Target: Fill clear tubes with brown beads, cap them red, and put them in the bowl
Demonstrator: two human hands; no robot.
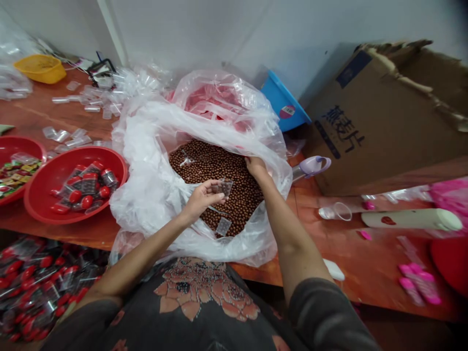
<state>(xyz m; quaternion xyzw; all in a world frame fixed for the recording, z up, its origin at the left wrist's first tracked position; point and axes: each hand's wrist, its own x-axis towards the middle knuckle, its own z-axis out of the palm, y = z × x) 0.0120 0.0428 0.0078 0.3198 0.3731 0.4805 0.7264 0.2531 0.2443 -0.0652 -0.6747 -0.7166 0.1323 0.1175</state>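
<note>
Holds a clear plastic piece (225, 188) in the left hand (202, 200), pinched between thumb and fingers along one side, with the free part sticking out past the fingertips. Hangs over the brown balls (237, 195) inside an open plastic bag (141, 161) on the table (310, 243). Reaches with the right hand (257, 168) to the balls at the bag's far right side, well apart from the held piece. Cannot tell whether the right fingers stand wide, narrow or closed on anything, being mostly out of sight at the bag's edge. Hard to make out the piece's near edge, covered by the left fingers, and its outline, see-through against the balls. Points away from the left palm, toward the right forearm; too foreshortened to be sure of a long axis. Lying on the balls nearer the body: a second clear piece (223, 226). Left of the bag: a red bowl (34, 202) of red-capped containers (88, 184).
</note>
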